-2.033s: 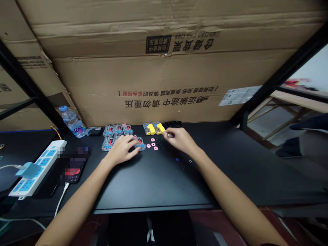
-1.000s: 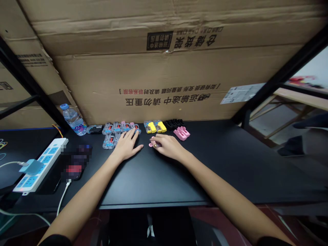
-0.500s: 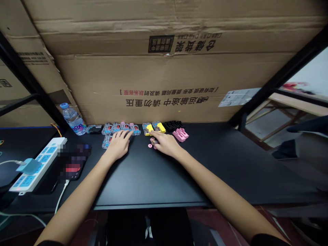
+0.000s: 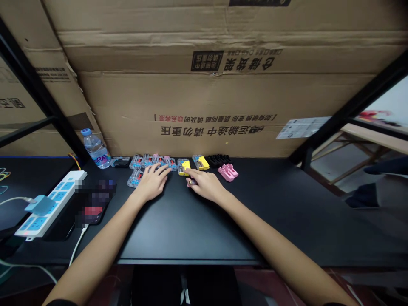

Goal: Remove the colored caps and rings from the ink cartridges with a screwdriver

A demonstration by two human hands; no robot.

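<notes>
My left hand [image 4: 153, 183] rests on the black tabletop [image 4: 191, 231] with its fingers spread, touching the row of clear plastic cases with red and blue parts [image 4: 149, 161]. One such case [image 4: 135, 178] lies just left of it. My right hand [image 4: 205, 185] pinches a small round part [image 4: 191, 182] against the table. Its index finger reaches the yellow-topped clear case [image 4: 184, 168]. Another yellow-topped case [image 4: 200, 162], black pieces [image 4: 218, 160] and pink pieces [image 4: 228, 172] stand just beyond.
A water bottle [image 4: 96, 149] and a small black device [image 4: 120, 162] stand to the left, beside a blue-socket power strip [image 4: 51, 204] and a blurred phone [image 4: 94, 208] on a white cable. Large cardboard sheets fill the back. Black shelf posts rise on both sides.
The view has tilted up slightly, so the table sits lower in the picture. My right hand has moved left onto the small part, and the pink ring beside it no longer shows.
</notes>
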